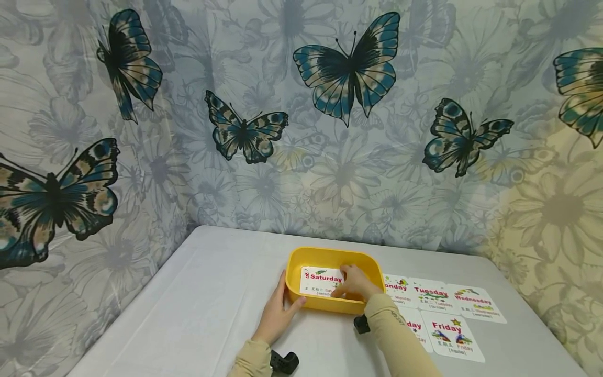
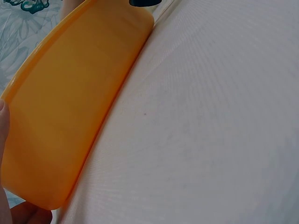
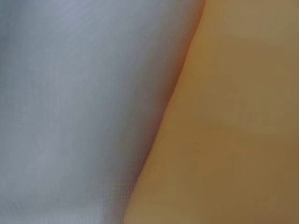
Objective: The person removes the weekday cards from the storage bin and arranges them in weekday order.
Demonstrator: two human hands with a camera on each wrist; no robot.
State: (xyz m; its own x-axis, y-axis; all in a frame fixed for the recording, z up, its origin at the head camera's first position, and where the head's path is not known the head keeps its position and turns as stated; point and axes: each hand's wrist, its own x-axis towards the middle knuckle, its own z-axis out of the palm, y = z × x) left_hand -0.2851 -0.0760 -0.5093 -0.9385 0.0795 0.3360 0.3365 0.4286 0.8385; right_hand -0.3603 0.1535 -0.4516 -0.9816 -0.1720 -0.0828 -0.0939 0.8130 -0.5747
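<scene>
A yellow plastic box [image 1: 325,305] stands on the white-covered table. My left hand [image 1: 277,312] holds its left end, thumb at the near side and fingers along the left wall. The left wrist view shows the box's side wall [image 2: 74,102] close up, with the thumb [image 2: 3,121] and fingertips [image 2: 32,214] at its end. Inside the box lies a card reading Saturday [image 1: 322,280], with another card's edge showing behind its left side. Reaching into the box, my right hand [image 1: 359,283] grips the Saturday card's right end. In the right wrist view, only the box wall [image 3: 243,121] and tablecloth show.
Right of the box lie weekday cards: a partly covered Monday card [image 1: 398,289], Tuesday [image 1: 431,296] and Wednesday [image 1: 476,303] in the far row. Nearer are Friday [image 1: 452,335] and a card partly behind the right sleeve [image 1: 395,330]. A butterfly-patterned cloth [image 1: 264,199] hangs behind the table.
</scene>
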